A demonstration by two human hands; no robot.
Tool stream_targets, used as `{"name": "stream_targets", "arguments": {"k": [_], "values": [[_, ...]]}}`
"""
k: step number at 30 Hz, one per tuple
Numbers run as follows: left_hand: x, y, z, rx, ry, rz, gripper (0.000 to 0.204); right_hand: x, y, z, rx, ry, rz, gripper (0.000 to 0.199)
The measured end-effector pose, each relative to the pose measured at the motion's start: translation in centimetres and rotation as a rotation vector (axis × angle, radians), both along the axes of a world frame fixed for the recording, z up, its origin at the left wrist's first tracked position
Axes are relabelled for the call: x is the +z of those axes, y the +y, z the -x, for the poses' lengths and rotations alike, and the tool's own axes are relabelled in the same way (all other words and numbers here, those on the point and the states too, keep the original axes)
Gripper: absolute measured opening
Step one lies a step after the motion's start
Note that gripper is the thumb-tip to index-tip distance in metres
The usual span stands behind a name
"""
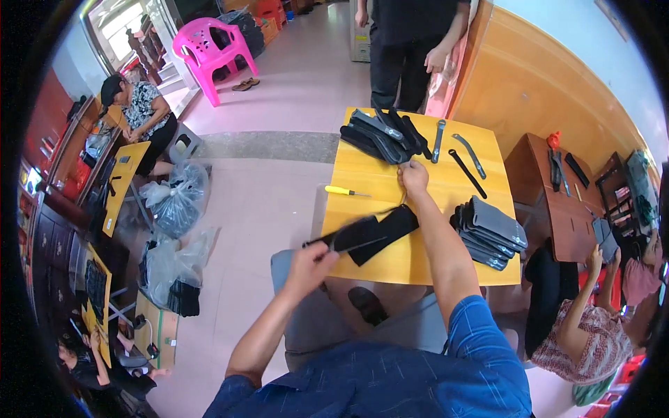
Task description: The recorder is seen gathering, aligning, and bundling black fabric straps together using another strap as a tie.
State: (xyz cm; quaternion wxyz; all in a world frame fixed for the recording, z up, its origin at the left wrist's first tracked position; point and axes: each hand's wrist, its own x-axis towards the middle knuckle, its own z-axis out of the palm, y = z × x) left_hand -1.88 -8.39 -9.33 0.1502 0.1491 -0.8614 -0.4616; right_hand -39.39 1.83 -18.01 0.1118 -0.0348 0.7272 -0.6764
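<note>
My left hand (311,267) is closed on one end of a black fabric piece (380,237), which stretches over the near edge of the yellow table (432,268). The piece looks padded and folded, partly blurred. My right hand (414,177) is closed in a fist near the table's middle, just below a heap of black and grey straps (382,136). What its fingers hold is hidden; a thin dark strand shows beneath them. To the right of my right forearm lies a stack of grey and black fabric pieces (488,230).
A yellow-handled screwdriver (340,190) lies at the table's left. Loose straps (468,157) lie at the far right. A person in black (411,49) stands beyond the table. Others sit at side tables. Plastic bags (178,198) and a pink chair (214,52) stand to the left.
</note>
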Motion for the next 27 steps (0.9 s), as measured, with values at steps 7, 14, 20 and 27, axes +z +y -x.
{"name": "stream_targets", "arguments": {"k": [7, 14, 20, 27], "values": [[3.9, -4.0, 10.9, 0.021, 0.055, 0.361, 0.067, -0.6, 0.1, 0.2, -0.011, 0.038, -0.021, 0.02], [6.3, -1.4, 25.8, -0.237, 0.222, 1.014, 0.099, -2.2, 0.1, -0.3, 0.006, 0.153, -0.231, 0.019], [3.7, -1.1, 32.5, -0.492, -0.071, 0.992, 0.101, -2.8, 0.4, -0.3, 0.01, 0.226, -0.206, 0.022], [2.6, -1.2, 33.3, -0.494, 0.006, 0.969, 0.105, -0.9, 0.6, -1.3, 0.031, 0.14, -0.142, 0.021]]}}
